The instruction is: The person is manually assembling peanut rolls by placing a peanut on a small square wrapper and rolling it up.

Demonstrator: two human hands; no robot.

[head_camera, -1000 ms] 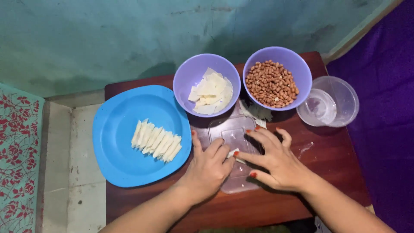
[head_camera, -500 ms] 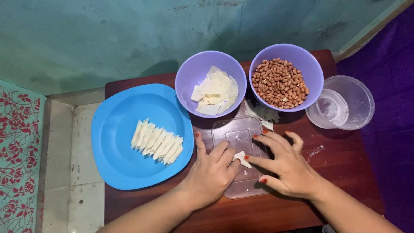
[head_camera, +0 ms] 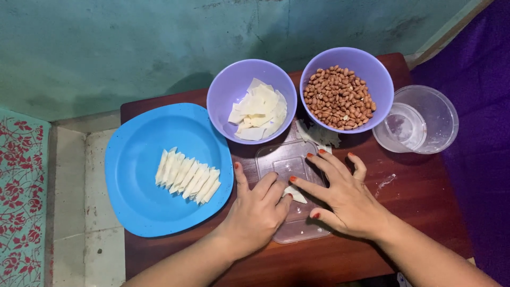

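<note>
Both of my hands rest on a clear plastic lid [head_camera: 284,159] lying on the dark wooden table [head_camera: 414,202]. My left hand [head_camera: 258,212] and my right hand [head_camera: 340,194] press their fingertips together on a small white wrapper piece [head_camera: 295,194] between them. A blue plate [head_camera: 138,175] to the left holds a row of several folded white wrappers [head_camera: 187,176]. Behind the lid stand a purple bowl of flat white wrapper sheets [head_camera: 258,109] and a purple bowl of peanuts [head_camera: 340,98].
A clear plastic tub [head_camera: 425,125] with a little water stands at the table's right end. A scrap of white wrapper [head_camera: 319,135] lies between the bowls. A teal wall runs behind; patterned cloth [head_camera: 21,202] lies at the left, purple fabric [head_camera: 478,106] at the right.
My hands have stayed over the lid, the fingers working the small white piece closer together. The view has shifted slightly.
</note>
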